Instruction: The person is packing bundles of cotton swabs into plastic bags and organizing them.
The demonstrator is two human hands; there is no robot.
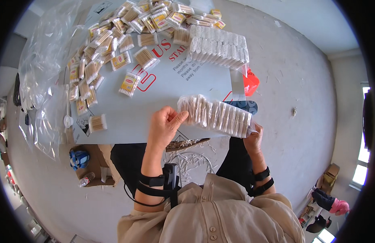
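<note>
Between my hands, above the table's front edge, is a long clear plastic bag [219, 116] packed with a row of cotton swab packets. My left hand [166, 126] has its fingers curled and thumb pressed at the bag's left end. At the other end, my right hand [253, 139] grips the loose plastic. Beyond them, on the grey printed table board [203, 83], lie a heap of small cotton swab packets [132, 16] and a block of filled clear bags [217, 48]. One yellow-labelled packet [130, 84] and another packet [98, 123] lie apart from the heap.
Large clear plastic sheeting [45, 73] hangs over the table's left side. A red plastic bag [251, 82] shows past the right edge. Below the table stands an open cardboard box [104, 164]. Loose swabs [191, 166] litter the floor, and a person in pink [339, 206] is far right.
</note>
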